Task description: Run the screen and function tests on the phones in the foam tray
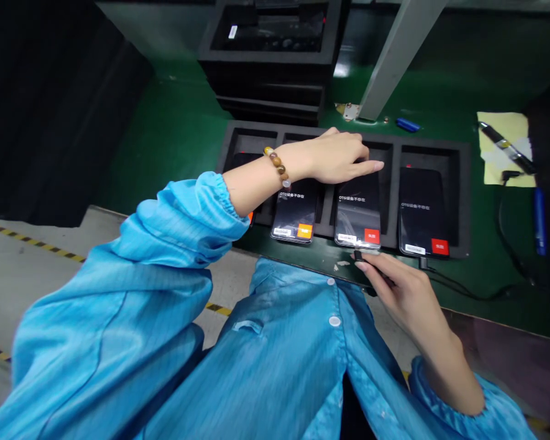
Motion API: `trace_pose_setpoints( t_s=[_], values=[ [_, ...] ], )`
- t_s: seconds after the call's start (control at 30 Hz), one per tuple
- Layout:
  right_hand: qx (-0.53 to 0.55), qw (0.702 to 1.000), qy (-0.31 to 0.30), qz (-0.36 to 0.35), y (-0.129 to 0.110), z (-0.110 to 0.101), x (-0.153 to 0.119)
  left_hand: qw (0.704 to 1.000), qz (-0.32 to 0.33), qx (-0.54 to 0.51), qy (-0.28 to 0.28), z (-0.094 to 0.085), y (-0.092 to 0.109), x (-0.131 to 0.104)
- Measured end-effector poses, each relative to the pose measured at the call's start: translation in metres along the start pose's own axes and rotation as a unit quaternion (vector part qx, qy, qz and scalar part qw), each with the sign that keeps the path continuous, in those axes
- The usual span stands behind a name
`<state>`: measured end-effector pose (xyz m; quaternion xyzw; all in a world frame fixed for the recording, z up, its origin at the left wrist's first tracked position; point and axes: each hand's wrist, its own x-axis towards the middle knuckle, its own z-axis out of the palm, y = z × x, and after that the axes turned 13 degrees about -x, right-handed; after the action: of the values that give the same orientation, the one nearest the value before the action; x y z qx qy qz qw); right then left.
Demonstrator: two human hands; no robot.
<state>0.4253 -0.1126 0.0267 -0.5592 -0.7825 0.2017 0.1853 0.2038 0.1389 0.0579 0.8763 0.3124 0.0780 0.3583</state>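
A dark foam tray (462, 201) holds several phones in its slots. My left hand (341, 156), with a beaded bracelet (277, 165) on the wrist, lies over the top of the third phone (358, 211); its thumb is stretched out, and its fingertips are partly hidden behind the hand. My right hand (396, 281) pinches a small black cable plug (358, 256) just below that phone's bottom edge. To the left is another phone (296, 214) with an orange label. The rightmost phone (422, 214) has a red label and a black connector (423, 263) at its lower edge.
Black foam trays (268, 58) are stacked behind. A grey metal post (394, 61) rises from the green table (165, 134). At right are a pen (506, 146) on yellow paper (490, 165), a blue pen (539, 220) and black cables (499, 296). A blue cap (407, 125) lies behind the tray.
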Motion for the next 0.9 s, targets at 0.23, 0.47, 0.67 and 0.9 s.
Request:
trace_pose_setpoints(
  t_s=[0.23,0.47,0.67,0.9],
  values=[
    [-0.043,0.999,0.01,-0.014,-0.002,-0.003,0.005,0.999,0.015,0.027,0.01,0.001,0.0,0.0],
    [-0.02,1.0,0.0,0.023,-0.009,-0.003,0.007,1.0,0.006,0.029,-0.004,-0.002,0.004,0.002],
    [-0.075,0.969,0.211,0.104,-0.001,-0.055,0.008,1.0,-0.012,0.023,0.013,0.0,0.01,-0.004],
    [-0.31,0.845,0.076,0.428,0.161,-0.105,0.102,0.998,-0.004,0.044,0.053,-0.014,0.016,-0.031]
  ],
)
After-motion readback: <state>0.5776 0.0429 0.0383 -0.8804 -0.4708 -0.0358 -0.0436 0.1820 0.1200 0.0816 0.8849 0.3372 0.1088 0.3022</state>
